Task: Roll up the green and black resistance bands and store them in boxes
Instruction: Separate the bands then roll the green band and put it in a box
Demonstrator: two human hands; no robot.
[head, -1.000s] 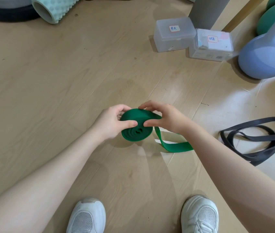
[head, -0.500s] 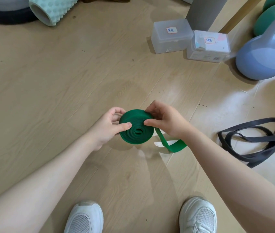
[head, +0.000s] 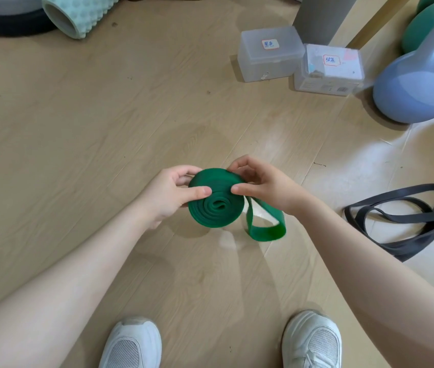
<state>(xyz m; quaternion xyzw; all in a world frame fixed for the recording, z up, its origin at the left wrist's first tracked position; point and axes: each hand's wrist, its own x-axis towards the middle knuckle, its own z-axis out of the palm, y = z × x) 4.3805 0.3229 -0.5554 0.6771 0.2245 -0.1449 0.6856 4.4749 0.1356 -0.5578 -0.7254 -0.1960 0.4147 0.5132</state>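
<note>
A green resistance band [head: 215, 205] is wound into a thick coil above the wooden floor, with a short loose loop hanging at its right. My left hand [head: 170, 193] grips the coil's left side, thumb on its face. My right hand [head: 261, 183] pinches the coil's right edge between thumb and fingers. The black resistance band [head: 407, 219] lies unrolled in a loose heap on the floor at the right. Two translucent lidded boxes stand at the back: one with a label [head: 271, 57] and a second labelled one [head: 328, 71] right of it.
A blue kettlebell [head: 417, 94] and a green one behind it stand at the far right. A pale green foam roller [head: 77, 14] and a dark ring lie at the back left. A grey post rises behind the boxes. My white shoes [head: 133, 343] are at the bottom.
The coil has grown thicker and the loose green tail has become shorter, drawn in toward the roll. Both hands have kept turning it in about the same place.
</note>
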